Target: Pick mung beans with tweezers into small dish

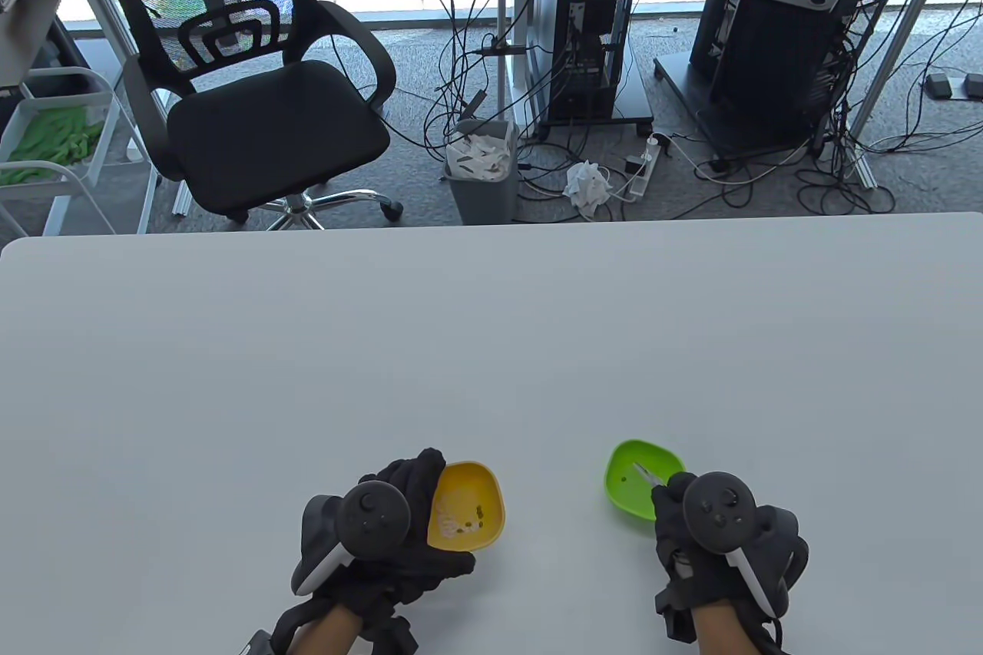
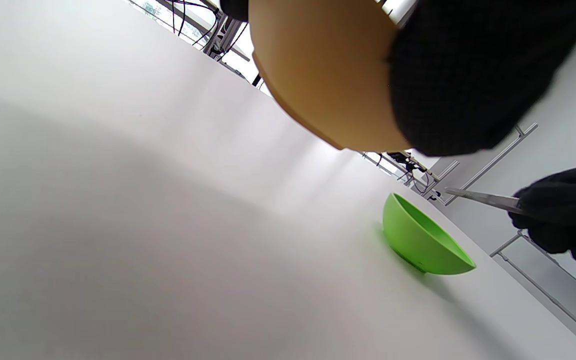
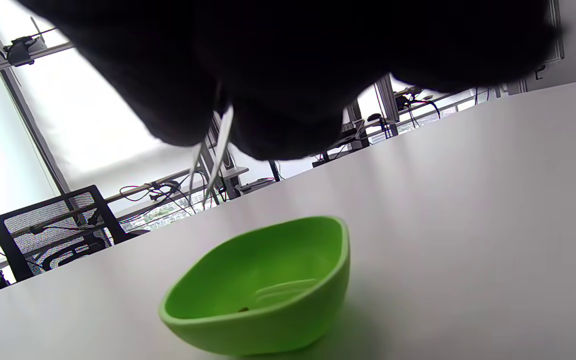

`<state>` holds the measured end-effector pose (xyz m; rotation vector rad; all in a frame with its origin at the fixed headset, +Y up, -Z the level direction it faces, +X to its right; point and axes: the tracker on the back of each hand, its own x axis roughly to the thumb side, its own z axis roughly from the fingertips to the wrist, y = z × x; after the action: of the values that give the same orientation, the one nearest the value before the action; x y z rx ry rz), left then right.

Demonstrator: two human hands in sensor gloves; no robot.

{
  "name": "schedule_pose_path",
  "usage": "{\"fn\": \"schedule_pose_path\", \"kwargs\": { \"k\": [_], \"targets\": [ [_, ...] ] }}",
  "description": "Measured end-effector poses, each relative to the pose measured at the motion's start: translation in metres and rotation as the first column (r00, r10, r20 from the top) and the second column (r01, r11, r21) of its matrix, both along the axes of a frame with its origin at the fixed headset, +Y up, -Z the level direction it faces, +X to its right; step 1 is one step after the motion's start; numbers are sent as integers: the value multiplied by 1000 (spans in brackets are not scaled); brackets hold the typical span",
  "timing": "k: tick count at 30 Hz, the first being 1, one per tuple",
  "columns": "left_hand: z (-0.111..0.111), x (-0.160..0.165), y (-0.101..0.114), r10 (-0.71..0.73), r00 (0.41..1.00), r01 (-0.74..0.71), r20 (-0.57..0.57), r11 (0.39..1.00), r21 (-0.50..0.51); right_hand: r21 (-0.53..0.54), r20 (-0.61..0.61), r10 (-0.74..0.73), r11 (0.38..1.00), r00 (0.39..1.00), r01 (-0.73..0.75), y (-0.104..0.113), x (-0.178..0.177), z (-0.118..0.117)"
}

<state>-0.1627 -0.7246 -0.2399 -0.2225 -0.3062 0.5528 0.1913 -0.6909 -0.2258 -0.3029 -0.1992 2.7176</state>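
My left hand (image 1: 407,509) holds the yellow dish (image 1: 467,505) by its left side, lifted off the table. Several mung beans (image 1: 470,524) lie in it. Its underside (image 2: 328,75) shows in the left wrist view with my fingers (image 2: 473,75) against it. My right hand (image 1: 691,524) pinches silver tweezers (image 1: 645,472) whose tips hang over the green dish (image 1: 637,486). One bean (image 1: 623,479) lies in the green dish. The tweezers (image 3: 213,150) hang above the dish (image 3: 263,290) in the right wrist view, tips slightly apart and empty.
The white table (image 1: 491,348) stretches far beyond both dishes. Past its far edge stand an office chair (image 1: 253,94), a bin (image 1: 481,167) and computer towers (image 1: 587,25) among cables.
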Motion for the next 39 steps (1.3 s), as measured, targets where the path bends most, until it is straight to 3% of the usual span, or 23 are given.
{"fn": "schedule_pose_path", "kwargs": {
  "k": [3, 8, 11, 15, 25, 39],
  "targets": [
    [0, 0, 1, 6, 1000, -6, -5, 1000, 4, 58, -63, 20, 998, 998, -17, 10, -17, 4],
    [-1, 0, 1, 8, 1000, -8, -5, 1000, 9, 162, -266, 112, 984, 957, -71, 37, -78, 13],
    [0, -1, 0, 3, 1000, -3, -4, 1000, 8, 144, -346, 157, 983, 925, -114, 44, -115, 14],
    [1, 2, 0, -10, 1000, 10, 8, 1000, 10, 109, -398, 169, 985, 902, -136, 37, -145, 17],
    [1, 6, 0, -21, 1000, 21, 19, 1000, 19, 90, -405, 289, 957, 867, -277, 22, -164, 23],
    [1, 6, 0, -35, 999, 35, 24, 999, 24, 54, -408, 323, 942, 854, -331, 16, -172, 22]
  ]
}}
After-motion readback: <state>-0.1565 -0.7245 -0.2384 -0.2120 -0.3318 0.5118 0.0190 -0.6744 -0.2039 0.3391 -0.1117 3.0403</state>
